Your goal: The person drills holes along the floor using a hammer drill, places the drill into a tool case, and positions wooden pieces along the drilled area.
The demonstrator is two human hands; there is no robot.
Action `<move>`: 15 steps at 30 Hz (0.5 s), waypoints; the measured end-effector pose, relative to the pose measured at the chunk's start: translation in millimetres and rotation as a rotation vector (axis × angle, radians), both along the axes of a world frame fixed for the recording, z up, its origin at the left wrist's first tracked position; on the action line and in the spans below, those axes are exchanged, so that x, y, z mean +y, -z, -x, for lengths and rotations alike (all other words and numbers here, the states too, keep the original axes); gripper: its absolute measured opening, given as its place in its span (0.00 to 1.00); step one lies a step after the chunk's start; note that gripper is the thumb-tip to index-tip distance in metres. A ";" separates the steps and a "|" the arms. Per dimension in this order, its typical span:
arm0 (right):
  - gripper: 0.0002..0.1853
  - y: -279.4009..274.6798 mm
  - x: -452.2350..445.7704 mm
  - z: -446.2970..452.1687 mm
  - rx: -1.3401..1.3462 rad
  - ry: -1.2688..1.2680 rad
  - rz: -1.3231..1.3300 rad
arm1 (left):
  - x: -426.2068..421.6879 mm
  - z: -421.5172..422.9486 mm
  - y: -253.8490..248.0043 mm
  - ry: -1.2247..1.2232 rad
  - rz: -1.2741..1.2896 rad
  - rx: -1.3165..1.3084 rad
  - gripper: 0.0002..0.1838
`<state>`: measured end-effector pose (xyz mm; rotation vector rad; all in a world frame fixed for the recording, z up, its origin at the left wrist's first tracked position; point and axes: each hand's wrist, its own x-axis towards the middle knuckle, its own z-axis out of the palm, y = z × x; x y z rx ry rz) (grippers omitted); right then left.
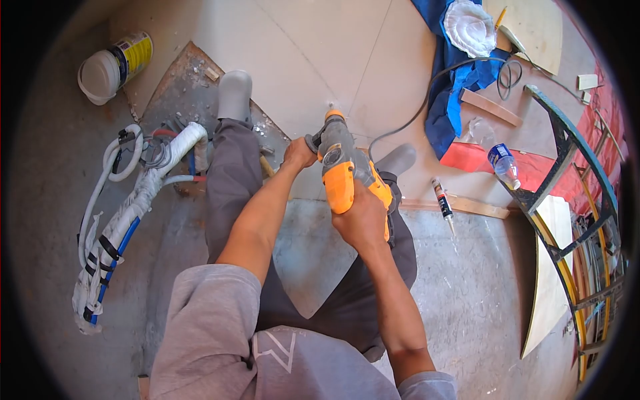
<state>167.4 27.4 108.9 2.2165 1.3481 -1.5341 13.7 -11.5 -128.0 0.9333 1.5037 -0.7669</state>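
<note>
An orange and grey rotary hammer drill is held between my knees, its nose pointing away from me at a pale floor panel. My left hand is wrapped round the dark side handle near the front. Around the rear grip closes my right hand, hiding the trigger. A small pale mark shows on the panel just ahead of the drill's front. The bit itself is hard to make out. A dark power cord runs from the drill to the upper right.
Wrapped pipes and hoses lie at left, below a tipped bucket and rubble. At right are a sealant cartridge, plastic bottle, wood strip, blue sheet and curved metal frame.
</note>
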 end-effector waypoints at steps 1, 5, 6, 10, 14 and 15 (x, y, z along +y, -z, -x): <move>0.13 0.1 0.5 0.6 0.004 -0.005 0.005 | -0.8 0.6 -1.1 -0.003 0.000 0.002 0.28; 0.13 0.8 1.6 1.9 0.013 -0.011 0.042 | 0.5 1.4 -1.1 -0.001 0.003 -0.003 0.27; 0.13 0.6 1.0 1.9 0.027 -0.008 0.052 | -0.4 1.7 -1.4 -0.002 0.002 -0.002 0.27; 0.16 -8.6 -7.7 -0.7 0.087 -0.034 0.021 | -8.7 4.0 -4.2 0.011 -0.023 -0.043 0.25; 0.25 -70.3 -9.5 -11.3 0.127 0.031 -0.030 | -1.6 3.0 -70.9 -0.032 -0.087 -0.049 0.21; 0.28 -96.4 -10.2 -17.8 0.145 0.022 0.002 | -5.1 5.5 -100.7 -0.040 -0.056 -0.020 0.20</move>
